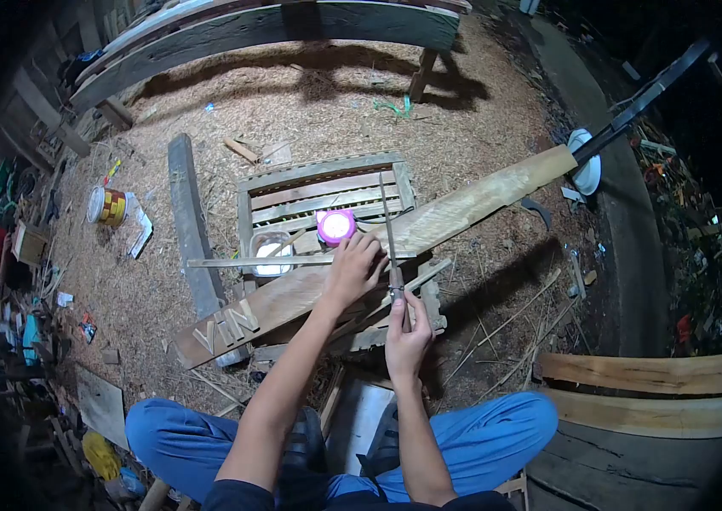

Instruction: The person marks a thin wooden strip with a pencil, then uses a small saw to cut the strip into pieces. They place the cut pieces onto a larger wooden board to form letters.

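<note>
While our right hand (409,332) grips a long-bladed tool (392,255), our left hand (352,271) sits half-curled on a wood strip (225,262). Pinching or resting — can't tell.

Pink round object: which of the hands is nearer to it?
Left: the left hand is just below the pink round object in the picture; the right hand, gripping a narrow tool, is lower and farther right.

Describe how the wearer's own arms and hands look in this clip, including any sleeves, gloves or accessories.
Both the left hand and the right hand are ungloved. The left forearm and right forearm are uncovered, with no watch or band visible. Dark, plain-looking fabric shows at the left sleeve and right sleeve.
</note>
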